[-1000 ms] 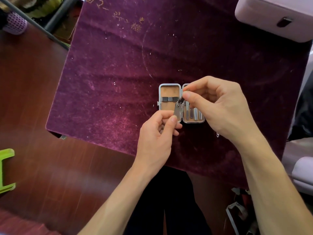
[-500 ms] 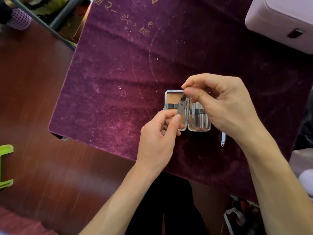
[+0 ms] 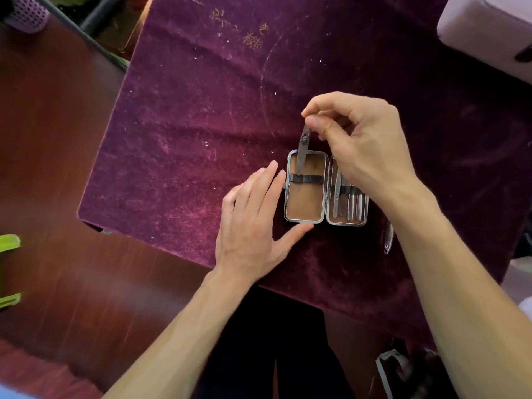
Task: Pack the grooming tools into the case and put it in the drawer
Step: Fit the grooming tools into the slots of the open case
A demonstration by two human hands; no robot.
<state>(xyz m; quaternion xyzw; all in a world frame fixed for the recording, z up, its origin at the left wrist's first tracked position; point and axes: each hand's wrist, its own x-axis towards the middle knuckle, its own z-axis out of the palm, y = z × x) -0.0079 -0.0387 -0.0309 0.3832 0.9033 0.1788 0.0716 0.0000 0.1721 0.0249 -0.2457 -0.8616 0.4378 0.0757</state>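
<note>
A small metal-rimmed grooming case (image 3: 306,219) lies open flat on the purple velvet cloth (image 3: 201,125). Its left half is tan inside with a dark elastic strap. Its right half holds several slim steel tools (image 3: 348,203) under a strap. My right hand (image 3: 357,139) pinches the top end of a nail clipper (image 3: 302,149), whose lower tip points down at the left half's strap. My left hand (image 3: 253,223) lies flat on the cloth with straight fingers against the case's left edge and its thumb at the case's lower corner. Another steel tool (image 3: 388,239) lies loose on the cloth, right of the case.
The cloth covers a table top over a dark red-brown wooden surface (image 3: 57,168). A pale lilac box (image 3: 486,33) with a dark handle stands at the far right corner. A green object (image 3: 8,269) pokes in at the left edge.
My left hand has let go of the clipper and now lies flat beside the case. My right hand has lifted the clipper's top end, so it now stands steeply over the left half.
</note>
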